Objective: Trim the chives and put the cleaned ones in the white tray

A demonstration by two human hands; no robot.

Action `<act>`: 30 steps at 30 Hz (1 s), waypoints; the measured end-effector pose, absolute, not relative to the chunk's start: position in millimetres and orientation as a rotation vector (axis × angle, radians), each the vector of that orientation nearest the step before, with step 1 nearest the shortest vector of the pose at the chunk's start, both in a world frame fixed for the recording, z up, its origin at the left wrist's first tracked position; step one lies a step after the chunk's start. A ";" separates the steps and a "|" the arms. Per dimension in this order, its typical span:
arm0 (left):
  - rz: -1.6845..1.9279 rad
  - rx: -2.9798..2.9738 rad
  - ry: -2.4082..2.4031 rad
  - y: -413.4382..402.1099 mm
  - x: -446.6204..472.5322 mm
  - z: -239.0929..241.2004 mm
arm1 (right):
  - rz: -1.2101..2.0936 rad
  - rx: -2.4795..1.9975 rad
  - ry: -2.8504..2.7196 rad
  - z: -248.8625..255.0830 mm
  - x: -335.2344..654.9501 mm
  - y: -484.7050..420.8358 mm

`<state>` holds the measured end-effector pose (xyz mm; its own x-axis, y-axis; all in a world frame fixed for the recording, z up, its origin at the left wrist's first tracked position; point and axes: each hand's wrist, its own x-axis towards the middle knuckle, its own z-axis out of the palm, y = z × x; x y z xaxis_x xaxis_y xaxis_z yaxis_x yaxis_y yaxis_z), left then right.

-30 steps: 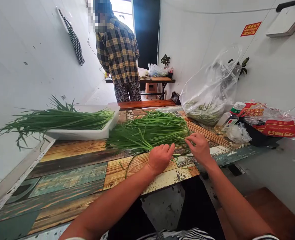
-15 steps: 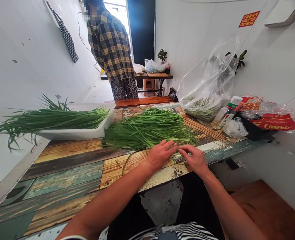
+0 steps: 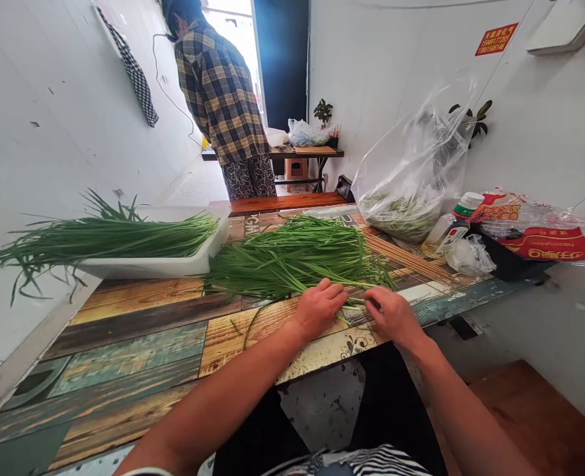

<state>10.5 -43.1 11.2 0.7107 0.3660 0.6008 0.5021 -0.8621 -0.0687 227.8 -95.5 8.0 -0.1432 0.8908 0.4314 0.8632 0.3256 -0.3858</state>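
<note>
A loose pile of green chives [image 3: 297,254] lies across the patterned table [image 3: 138,344]. My left hand [image 3: 318,307] rests at the pile's near edge, its fingers curled onto a few chive stalks. My right hand [image 3: 391,314] is just to its right, pinched on the ends of the same stalks. A white tray [image 3: 158,264] at the left holds another long bunch of chives [image 3: 98,238] that hangs over its end.
A clear plastic bag [image 3: 411,178] with greens stands at the back right, beside a white bottle [image 3: 453,225], a crumpled small bag [image 3: 465,254] and red packets [image 3: 540,231]. A person in a plaid shirt [image 3: 223,92] stands beyond the table. Bamboo skewers [image 3: 411,261] lie under the pile.
My right hand came back from the chive pile to the table's near edge and closed into a pinch beside my left hand. The view shifted slightly.
</note>
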 end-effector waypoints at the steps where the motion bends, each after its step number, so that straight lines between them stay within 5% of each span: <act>1: -0.911 -2.676 -0.721 -42.1 10.3 10.4 | 0.029 -1.586 -1.952 9.7 235.2 -92.5; 7: -0.990 -2.651 -0.813 -38.3 9.8 6.4 | -0.056 -1.928 -1.610 32.2 240.8 -92.1; 15: -0.969 -2.672 -0.762 -39.4 9.6 6.1 | 0.397 -1.490 -1.746 37.8 184.3 -108.0; 21: -1.007 -2.661 -0.709 -39.5 7.3 7.0 | 0.288 -1.641 -1.656 9.8 205.8 -95.2; 30: -1.236 -2.586 -0.770 -41.9 8.6 8.6 | 0.136 -1.411 -1.548 32.6 202.4 -89.6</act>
